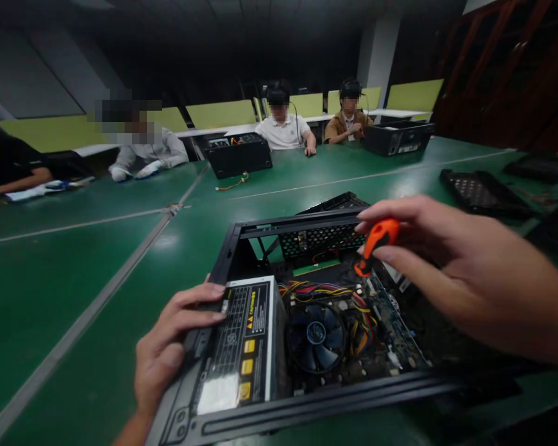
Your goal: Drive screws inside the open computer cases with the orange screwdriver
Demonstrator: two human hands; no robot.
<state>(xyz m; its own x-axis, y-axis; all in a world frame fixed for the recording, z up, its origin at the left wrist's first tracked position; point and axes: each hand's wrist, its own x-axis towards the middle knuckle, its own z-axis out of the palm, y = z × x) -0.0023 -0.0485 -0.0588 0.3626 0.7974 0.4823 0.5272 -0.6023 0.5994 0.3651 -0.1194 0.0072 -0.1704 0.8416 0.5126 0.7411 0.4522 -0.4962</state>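
Note:
An open black computer case [316, 399] lies on the green table in front of me. Inside it are a labelled power supply [242, 347] at the left, a round cooling fan [316, 334] and bundled coloured cables [365, 316] over the circuit board. My left hand [177, 334] rests on the left edge of the case, its fingertips on the power supply's label and its fingers somewhat apart. My right hand [446, 266] pinches an orange and black screwdriver [381, 238] by its handle above the board. The screwdriver's tip cannot be made out.
Across the green table [121, 266] sit several people. Two other black cases [239, 156] [397, 139] stand near them. A loose cable [232, 184] lies by one case. Black panels [483, 192] lie at the right.

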